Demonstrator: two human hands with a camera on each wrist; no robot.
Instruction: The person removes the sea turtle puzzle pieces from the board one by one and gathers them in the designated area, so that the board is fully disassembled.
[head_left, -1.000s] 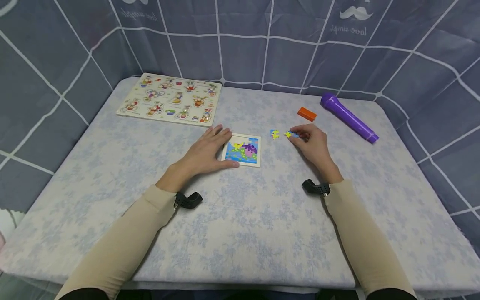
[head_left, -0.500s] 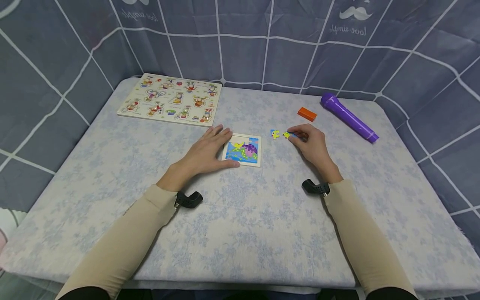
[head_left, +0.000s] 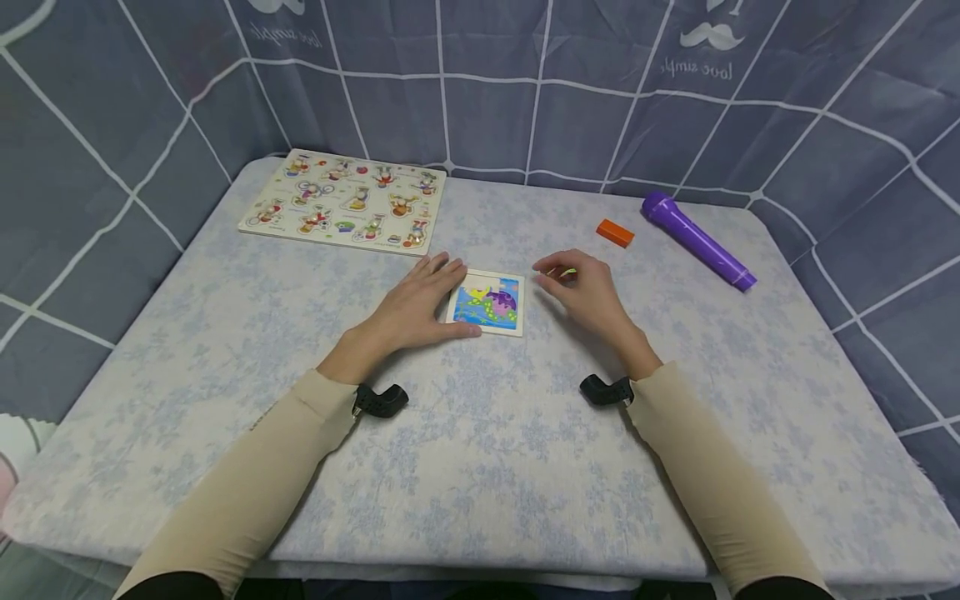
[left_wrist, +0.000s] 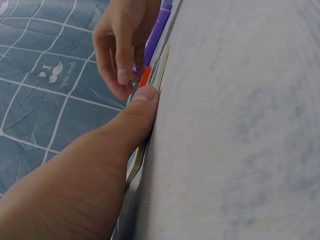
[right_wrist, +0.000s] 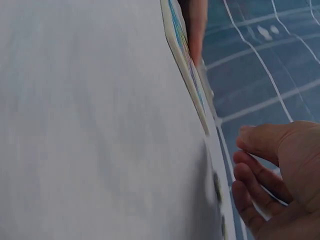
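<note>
A small jigsaw puzzle [head_left: 491, 310] in a pale frame shows a purple and green cartoon picture, with bare patches near its top. My left hand [head_left: 412, 308] rests along the frame's left side. Its fingers are extended, and the thumb [left_wrist: 140, 107] lies against the near edge. To the right of the puzzle hovers my right hand [head_left: 588, 296], thumb and fingers loosely bent and apart. The right wrist view shows nothing between those fingertips. A bit of yellow puzzle piece [head_left: 571, 271] shows through the finger gap in the head view; the hand hides the rest.
A pale peg puzzle board [head_left: 345, 202] with several cartoon figures lies at the back left. An orange block [head_left: 615, 233] and a purple toy microphone [head_left: 697, 240] lie at the back right. A grey-blue checked curtain [head_left: 487, 117] surrounds the table [head_left: 487, 467].
My right hand has left the spot where it touched one of two loose puzzle pieces and moved left towards the frame, over the pieces. My left hand stays in place on the frame.
</note>
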